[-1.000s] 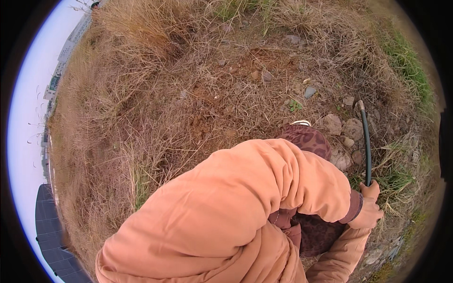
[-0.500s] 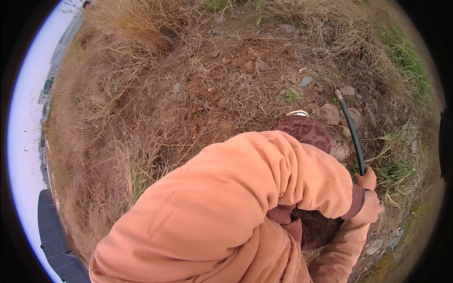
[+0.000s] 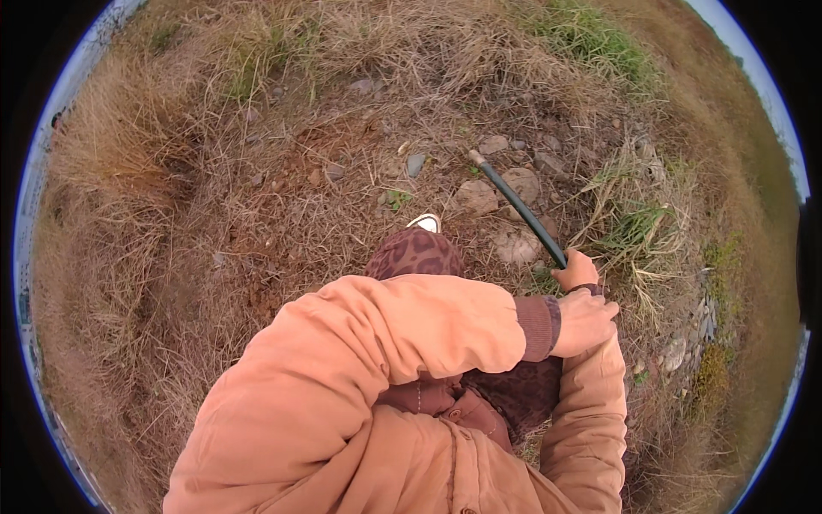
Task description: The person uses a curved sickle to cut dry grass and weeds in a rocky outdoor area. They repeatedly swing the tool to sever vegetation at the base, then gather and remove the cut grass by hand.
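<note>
Fingers [image 3: 572, 272] of both hands wrap the dark handle [image 3: 521, 212] at right of frame, raised mid-swing over stones [image 3: 476, 197].

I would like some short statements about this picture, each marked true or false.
1. Both hands grip a dark rod. True: the right hand holds it higher, the left hand just behind.
2. The rod's far end points at a water puddle. False: it lies over stones and soil.
3. The sleeves are orange. True.
4. The ground is paved. False: dry grass and bare soil.
5. A white shoe tip shows. True.
</note>
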A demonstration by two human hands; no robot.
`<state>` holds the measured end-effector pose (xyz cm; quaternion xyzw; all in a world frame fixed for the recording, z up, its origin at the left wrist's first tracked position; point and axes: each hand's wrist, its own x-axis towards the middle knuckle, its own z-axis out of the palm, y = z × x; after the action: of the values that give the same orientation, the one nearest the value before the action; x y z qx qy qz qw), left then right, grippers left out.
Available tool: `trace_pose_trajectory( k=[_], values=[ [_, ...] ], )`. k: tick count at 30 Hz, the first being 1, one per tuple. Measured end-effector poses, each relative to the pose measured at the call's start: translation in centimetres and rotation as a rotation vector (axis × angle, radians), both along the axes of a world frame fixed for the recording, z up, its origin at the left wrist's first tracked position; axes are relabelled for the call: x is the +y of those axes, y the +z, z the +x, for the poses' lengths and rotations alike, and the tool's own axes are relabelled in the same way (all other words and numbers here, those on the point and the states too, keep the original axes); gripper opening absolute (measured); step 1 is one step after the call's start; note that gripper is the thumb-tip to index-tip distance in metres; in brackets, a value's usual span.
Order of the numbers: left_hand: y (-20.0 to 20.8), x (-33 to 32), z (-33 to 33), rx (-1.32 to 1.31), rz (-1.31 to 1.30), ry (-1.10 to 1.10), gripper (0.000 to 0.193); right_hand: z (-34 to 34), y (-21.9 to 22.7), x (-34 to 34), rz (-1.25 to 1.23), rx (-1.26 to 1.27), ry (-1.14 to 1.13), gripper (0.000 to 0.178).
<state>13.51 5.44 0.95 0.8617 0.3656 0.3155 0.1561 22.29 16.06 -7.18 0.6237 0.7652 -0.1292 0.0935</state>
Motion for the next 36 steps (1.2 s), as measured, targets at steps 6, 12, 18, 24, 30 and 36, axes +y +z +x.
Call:
trace_pose_trajectory(
  k=[6, 12, 18, 24, 30, 36],
  values=[
    [0.3, 0.0, -0.5, 0.009, 0.015, -0.025, 0.013, 0.0, -0.3, 0.1, 0.002, 0.002, 0.027, 0.039],
    [0.8, 0.0, -0.8, -0.008, 0.008, -0.041, 0.021, 0.4, -1.3, 0.3, 0.018, -0.028, 0.050, 0.031],
    [1.1, 0.0, -1.1, 0.025, 0.000, -0.080, 0.023, 0.3, -1.7, 0.3, 0.076, -0.032, 0.117, 0.016],
    [1.5, 0.0, -1.3, 0.052, 0.010, -0.105, 0.029, 0.2, -1.5, 0.3, 0.011, -0.033, 0.083, 0.018],
    [1.3, 0.0, -1.3, 0.090, 0.002, -0.124, 0.035, 0.2, -1.2, 0.1, 0.027, -0.005, 0.080, 0.016],
    [1.6, -0.2, -1.2, 0.103, 0.056, -0.141, 0.037, 0.2, -1.7, 0.2, 0.031, -0.014, 0.070, 0.017]
  ],
)
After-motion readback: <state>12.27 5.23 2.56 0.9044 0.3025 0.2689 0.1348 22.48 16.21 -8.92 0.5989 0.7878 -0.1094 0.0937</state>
